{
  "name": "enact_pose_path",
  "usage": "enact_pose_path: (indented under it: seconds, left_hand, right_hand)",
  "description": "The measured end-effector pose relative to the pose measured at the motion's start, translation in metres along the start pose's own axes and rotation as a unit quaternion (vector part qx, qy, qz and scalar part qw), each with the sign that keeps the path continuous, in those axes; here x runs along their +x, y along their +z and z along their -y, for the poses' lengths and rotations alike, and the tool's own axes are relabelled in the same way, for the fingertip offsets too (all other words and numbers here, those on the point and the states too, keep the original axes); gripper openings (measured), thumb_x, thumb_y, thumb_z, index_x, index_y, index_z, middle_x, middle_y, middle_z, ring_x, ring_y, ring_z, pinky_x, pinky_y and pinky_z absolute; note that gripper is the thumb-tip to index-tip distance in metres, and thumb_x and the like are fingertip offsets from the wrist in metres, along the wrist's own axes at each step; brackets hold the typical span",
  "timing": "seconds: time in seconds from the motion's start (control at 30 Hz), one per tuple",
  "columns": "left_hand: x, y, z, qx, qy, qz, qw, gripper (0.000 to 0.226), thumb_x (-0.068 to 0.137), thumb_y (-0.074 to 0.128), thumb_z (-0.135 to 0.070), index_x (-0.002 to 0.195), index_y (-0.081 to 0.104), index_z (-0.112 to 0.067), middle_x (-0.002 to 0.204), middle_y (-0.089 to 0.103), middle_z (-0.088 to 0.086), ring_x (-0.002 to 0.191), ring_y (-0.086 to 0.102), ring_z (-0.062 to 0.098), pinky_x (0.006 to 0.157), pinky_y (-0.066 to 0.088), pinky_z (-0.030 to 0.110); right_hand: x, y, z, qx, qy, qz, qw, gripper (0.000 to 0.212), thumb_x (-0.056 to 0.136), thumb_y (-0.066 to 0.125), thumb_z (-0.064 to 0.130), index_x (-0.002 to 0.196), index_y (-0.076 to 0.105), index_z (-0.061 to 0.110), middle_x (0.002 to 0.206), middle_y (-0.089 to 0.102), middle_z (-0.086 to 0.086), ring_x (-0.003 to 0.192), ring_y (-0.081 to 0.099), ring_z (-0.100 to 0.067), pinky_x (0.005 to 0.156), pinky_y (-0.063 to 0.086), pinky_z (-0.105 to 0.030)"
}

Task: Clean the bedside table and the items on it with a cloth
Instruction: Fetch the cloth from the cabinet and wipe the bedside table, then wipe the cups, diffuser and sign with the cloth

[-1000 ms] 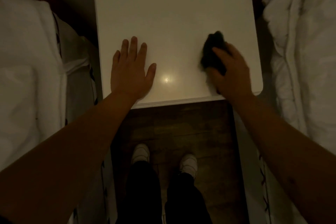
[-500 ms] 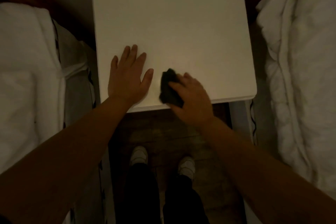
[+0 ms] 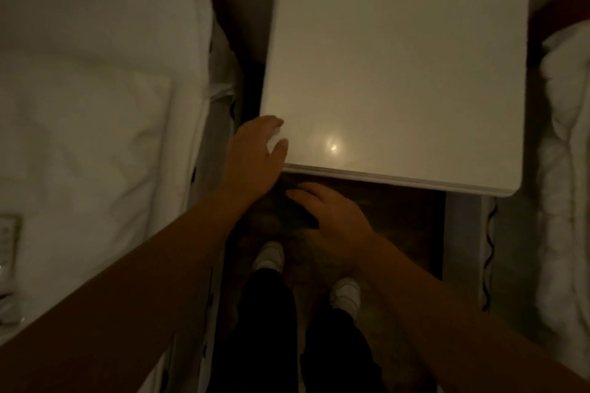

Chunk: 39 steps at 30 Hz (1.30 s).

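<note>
The white bedside table (image 3: 399,67) fills the upper middle of the dim view, and its glossy top is bare. My left hand (image 3: 255,156) rests at the table's near left corner, fingers spread over the edge, holding nothing. Just below the front edge, off the top, my right hand (image 3: 332,220) is closed on a dark cloth (image 3: 295,210). The cloth is bunched under the fingers, over the floor.
A bed with white bedding (image 3: 95,121) lies close on the left, and another white duvet (image 3: 565,169) on the right. Dark wooden floor (image 3: 399,226) shows under the table's front edge. My two white shoes (image 3: 269,257) stand below. A dark cable (image 3: 487,252) hangs at the right.
My right hand has slid the cloth off the table's front edge, down toward me. My left hand has shifted from flat on the top to the near left corner. The view has swung left.
</note>
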<state>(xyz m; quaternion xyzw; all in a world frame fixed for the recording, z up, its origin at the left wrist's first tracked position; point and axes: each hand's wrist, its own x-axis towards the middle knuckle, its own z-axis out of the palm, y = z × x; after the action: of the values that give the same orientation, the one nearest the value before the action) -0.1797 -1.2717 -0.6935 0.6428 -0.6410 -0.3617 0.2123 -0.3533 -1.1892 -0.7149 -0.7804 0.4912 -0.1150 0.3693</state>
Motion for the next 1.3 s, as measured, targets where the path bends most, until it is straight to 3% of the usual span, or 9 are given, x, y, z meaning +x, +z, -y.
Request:
enact_pose_path:
  seconds: [0.13, 0.23, 0.3, 0.43, 0.57, 0.77, 0.9, 1.07, 1.3]
  left_hand:
    - [-0.049, -0.022, 0.011, -0.08, -0.149, -0.003, 0.986, 0.019, 0.093, 0.056, -0.035, 0.109, 0.058, -0.026, 0.113, 0.063, 0.002, 0.099, 0.056, -0.001, 0.092, 0.048, 0.028]
    - [-0.079, -0.033, 0.005, -0.354, -0.264, 0.048, 0.896, 0.031, 0.084, 0.058, -0.052, 0.104, 0.065, -0.029, 0.113, 0.067, 0.002, 0.103, 0.064, 0.013, 0.092, 0.05, 0.034]
    - [-0.093, -0.038, 0.004, -0.357, -0.243, 0.022, 0.902, 0.027, 0.087, 0.063, -0.04, 0.11, 0.062, -0.026, 0.114, 0.067, 0.005, 0.105, 0.064, 0.019, 0.091, 0.052, 0.038]
    - [-0.128, -0.053, 0.008, -0.39, -0.197, -0.054, 0.898, 0.02, 0.088, 0.064, -0.013, 0.104, 0.06, -0.025, 0.107, 0.068, 0.007, 0.1, 0.066, 0.023, 0.086, 0.055, 0.041]
    - [-0.182, -0.081, 0.01, -0.492, -0.151, -0.092, 0.852, 0.027, 0.088, 0.061, -0.005, 0.097, 0.068, -0.03, 0.093, 0.074, -0.005, 0.091, 0.069, 0.013, 0.074, 0.055, 0.026]
    - [-0.276, -0.12, 0.031, -0.489, -0.189, -0.1, 0.846, 0.021, 0.091, 0.059, -0.009, 0.103, 0.058, -0.026, 0.095, 0.07, 0.005, 0.089, 0.068, 0.025, 0.078, 0.056, 0.046]
    - [-0.346, -0.137, 0.062, -0.446, -0.26, -0.207, 0.831, 0.017, 0.088, 0.067, -0.019, 0.099, 0.058, -0.029, 0.091, 0.07, 0.007, 0.083, 0.07, 0.027, 0.069, 0.058, 0.044]
    - [-0.435, -0.152, 0.112, -0.347, -0.309, -0.294, 0.835, 0.014, 0.088, 0.065, -0.025, 0.092, 0.058, -0.037, 0.093, 0.066, -0.01, 0.077, 0.064, 0.004, 0.07, 0.053, 0.027]
    - [-0.564, -0.159, 0.18, -0.247, -0.454, -0.489, 0.703, 0.013, 0.088, 0.062, -0.037, 0.099, 0.055, -0.036, 0.093, 0.064, -0.014, 0.073, 0.059, -0.008, 0.055, 0.042, 0.007]
  right_hand:
    - [0.023, -0.007, 0.033, 0.138, 0.038, -0.096, 0.985, 0.077, 0.078, 0.075, 0.01, 0.143, 0.035, 0.009, 0.134, 0.045, -0.014, 0.119, 0.038, -0.004, 0.101, 0.027, -0.006]
    - [0.038, -0.01, 0.055, 0.129, 0.042, -0.079, 0.988, 0.088, 0.075, 0.08, 0.022, 0.145, 0.027, 0.017, 0.135, 0.038, -0.003, 0.108, 0.026, 0.017, 0.085, 0.021, 0.01]
    - [0.04, -0.013, 0.067, 0.124, 0.021, -0.024, 0.992, 0.098, 0.069, 0.081, 0.041, 0.145, 0.021, 0.026, 0.138, 0.034, 0.002, 0.107, 0.024, 0.022, 0.081, 0.023, 0.011]
    - [0.031, -0.021, 0.092, 0.17, 0.021, 0.122, 0.978, 0.123, 0.051, 0.081, 0.065, 0.147, 0.006, 0.043, 0.143, 0.027, 0.023, 0.119, 0.028, 0.018, 0.085, 0.031, 0.005]
    - [0.022, -0.028, 0.13, 0.192, 0.04, 0.241, 0.95, 0.074, 0.05, 0.076, 0.071, 0.114, 0.037, 0.071, 0.116, 0.057, 0.027, 0.104, 0.06, 0.002, 0.088, 0.055, -0.03]
    - [0.01, 0.014, 0.201, 0.315, 0.044, 0.384, 0.867, 0.095, 0.047, 0.088, 0.056, 0.13, 0.046, 0.037, 0.126, 0.063, 0.002, 0.114, 0.061, -0.019, 0.087, 0.054, -0.039]
    - [-0.012, 0.078, 0.247, 0.348, 0.069, 0.38, 0.854, 0.064, 0.063, 0.081, 0.022, 0.121, 0.054, 0.031, 0.105, 0.072, 0.011, 0.1, 0.068, -0.017, 0.072, 0.057, -0.026]
    - [-0.042, 0.164, 0.3, 0.347, 0.094, 0.368, 0.858, 0.046, 0.062, 0.078, 0.024, 0.102, 0.065, 0.042, 0.098, 0.073, 0.014, 0.093, 0.07, -0.013, 0.068, 0.057, -0.025]
    - [-0.073, 0.248, 0.356, 0.41, 0.171, 0.377, 0.812, 0.037, 0.068, 0.075, 0.017, 0.1, 0.072, 0.036, 0.104, 0.073, -0.005, 0.094, 0.07, -0.028, 0.066, 0.058, -0.038]
